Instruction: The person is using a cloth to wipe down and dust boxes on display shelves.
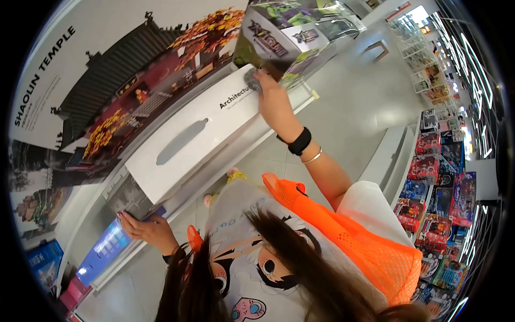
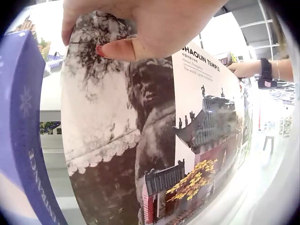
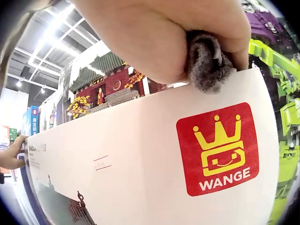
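A long white building-set box (image 1: 230, 126) stands on a shelf, its upper side marked "Architectu…" with a grey oval on it. "SHAOLIN TEMPLE" and a temple picture cover its front in the left wrist view, and a red WANGE logo (image 3: 218, 149) shows in the right wrist view. My right hand (image 1: 276, 107) holds a bunched grey cloth (image 3: 206, 63) against the box's top edge near one end. At the opposite end, my left hand (image 1: 147, 231) grips the box's corner, the thumb (image 2: 119, 49) lying on the printed face.
A green and purple boxed set (image 1: 284, 40) stands close beside the right end. Past the left end is a blue box (image 1: 104, 252). Behind the box rises a large Shaolin Temple picture (image 1: 123, 80). Shelves of boxed toys (image 1: 440, 188) line the far side of the aisle.
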### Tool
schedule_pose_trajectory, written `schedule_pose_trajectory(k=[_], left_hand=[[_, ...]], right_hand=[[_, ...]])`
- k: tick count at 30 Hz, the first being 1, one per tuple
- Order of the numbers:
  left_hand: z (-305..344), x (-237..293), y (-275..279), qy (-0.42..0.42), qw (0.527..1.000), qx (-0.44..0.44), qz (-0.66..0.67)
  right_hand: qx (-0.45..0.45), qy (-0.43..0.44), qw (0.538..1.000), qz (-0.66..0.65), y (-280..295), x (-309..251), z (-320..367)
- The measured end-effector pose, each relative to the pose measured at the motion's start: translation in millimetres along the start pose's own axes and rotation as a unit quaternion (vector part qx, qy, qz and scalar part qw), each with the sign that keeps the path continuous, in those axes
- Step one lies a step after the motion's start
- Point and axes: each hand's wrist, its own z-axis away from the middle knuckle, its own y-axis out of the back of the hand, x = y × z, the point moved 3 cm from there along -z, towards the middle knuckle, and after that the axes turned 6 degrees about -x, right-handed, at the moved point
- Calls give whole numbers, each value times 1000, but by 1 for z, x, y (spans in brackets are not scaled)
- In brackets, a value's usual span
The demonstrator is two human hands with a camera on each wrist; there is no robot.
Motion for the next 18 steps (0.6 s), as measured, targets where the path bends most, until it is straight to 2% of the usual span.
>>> schedule_pose_trajectory(k=[2, 4, 5, 10, 12, 16, 18], left_hand=[[0, 0, -1, 8, 1000, 5, 3], [1, 0, 0, 14, 1000, -13, -4], [2, -2, 4, 20, 1000, -16, -14], [2, 0, -1, 15, 1000, -22, -7], [0, 5, -2, 5, 1000, -24, -7], [1, 3, 2, 4, 999, -33, 13], [1, 4, 5, 6, 999, -36, 31]], right_hand=[[-2, 5, 1000, 10, 5, -10, 6], [-14, -71, 997, 21, 13, -14, 23], [16, -57, 998, 26, 15, -18, 33], [25, -51, 998, 19, 17, -40, 41], [-7, -33, 998, 46, 11, -68, 48], [-45, 106, 993, -40, -18, -133, 68], [-81, 144, 983, -74, -25, -176, 80]])
